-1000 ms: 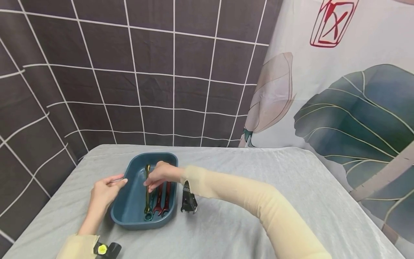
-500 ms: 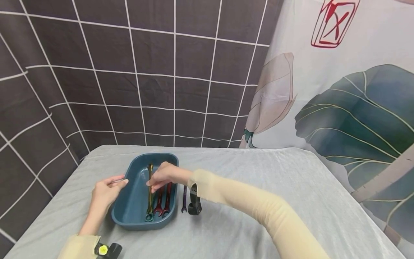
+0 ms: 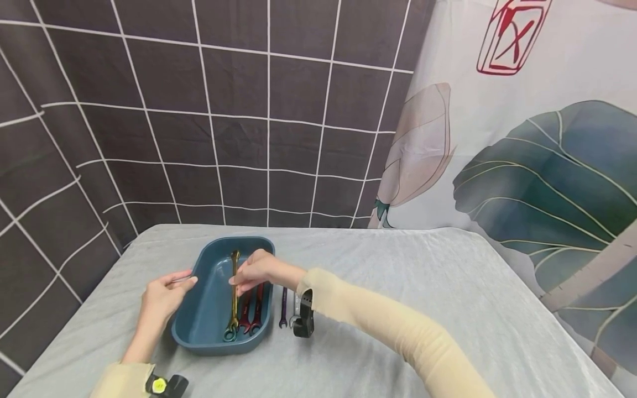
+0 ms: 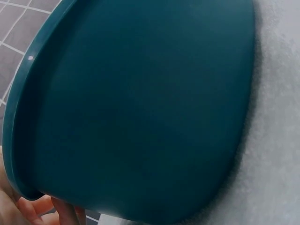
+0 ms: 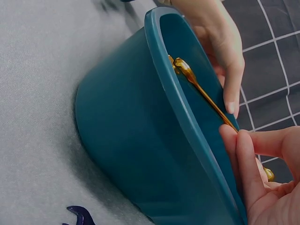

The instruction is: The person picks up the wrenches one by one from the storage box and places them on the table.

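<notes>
A blue plastic basin (image 3: 199, 326) stands on the cloth. My left hand (image 3: 161, 298) grips its left rim, the thumb over the inside and the other fingers outside. My right hand (image 3: 255, 272) pinches a gold wrench (image 5: 208, 98) by its shaft, inside the basin; in the head view it stands lengthwise, lower end near the basin's front. A teal wrench (image 3: 230, 334) lies partly hidden under it. Beside these are a red wrench (image 3: 245, 314) and a second dark red wrench (image 3: 257, 307), their upper parts covered by my right hand.
On the cloth just right of the basin lie a purple wrench (image 3: 283, 310) and a silver wrench (image 3: 295, 316), partly covered by my right wrist and its camera (image 3: 304, 315). The grey cloth-covered table (image 3: 378, 309) extends right. A dark gridded curtain (image 3: 234, 138) hangs behind.
My right hand has shifted slightly right, and the top of the gold wrench with it. The purple and silver wrenches have come out from behind the wrist. My left hand has stayed put.
</notes>
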Demonstrator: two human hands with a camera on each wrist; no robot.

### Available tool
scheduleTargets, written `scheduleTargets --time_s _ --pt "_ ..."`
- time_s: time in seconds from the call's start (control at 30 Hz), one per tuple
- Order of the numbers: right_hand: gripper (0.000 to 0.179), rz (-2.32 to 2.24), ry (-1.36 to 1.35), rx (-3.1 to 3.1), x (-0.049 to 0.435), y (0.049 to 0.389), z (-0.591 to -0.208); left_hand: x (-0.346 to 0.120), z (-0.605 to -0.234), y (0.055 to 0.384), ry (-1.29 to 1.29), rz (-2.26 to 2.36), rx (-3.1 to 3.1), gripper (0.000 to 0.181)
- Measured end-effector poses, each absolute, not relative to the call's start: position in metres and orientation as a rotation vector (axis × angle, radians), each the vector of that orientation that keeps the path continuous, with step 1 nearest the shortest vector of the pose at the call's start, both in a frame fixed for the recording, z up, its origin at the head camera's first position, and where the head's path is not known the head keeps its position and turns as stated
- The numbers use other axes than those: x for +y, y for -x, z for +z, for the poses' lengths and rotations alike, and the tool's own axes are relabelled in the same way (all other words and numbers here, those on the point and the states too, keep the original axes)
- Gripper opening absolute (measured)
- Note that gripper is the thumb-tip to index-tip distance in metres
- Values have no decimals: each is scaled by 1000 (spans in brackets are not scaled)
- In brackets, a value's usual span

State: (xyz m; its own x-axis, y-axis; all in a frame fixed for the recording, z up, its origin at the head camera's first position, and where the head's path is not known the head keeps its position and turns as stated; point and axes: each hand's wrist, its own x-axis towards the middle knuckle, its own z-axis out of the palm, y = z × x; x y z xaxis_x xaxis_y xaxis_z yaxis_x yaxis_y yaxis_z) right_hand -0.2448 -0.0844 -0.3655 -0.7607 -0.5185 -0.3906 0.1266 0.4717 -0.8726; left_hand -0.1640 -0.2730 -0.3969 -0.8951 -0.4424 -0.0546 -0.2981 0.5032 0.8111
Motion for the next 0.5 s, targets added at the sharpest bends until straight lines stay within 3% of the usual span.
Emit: scheduleTargets --time_s 0.5 --pt "9 -1369 379 2076 -71 243 -362 -272 -395 163 -635 -1328 -2577 43"
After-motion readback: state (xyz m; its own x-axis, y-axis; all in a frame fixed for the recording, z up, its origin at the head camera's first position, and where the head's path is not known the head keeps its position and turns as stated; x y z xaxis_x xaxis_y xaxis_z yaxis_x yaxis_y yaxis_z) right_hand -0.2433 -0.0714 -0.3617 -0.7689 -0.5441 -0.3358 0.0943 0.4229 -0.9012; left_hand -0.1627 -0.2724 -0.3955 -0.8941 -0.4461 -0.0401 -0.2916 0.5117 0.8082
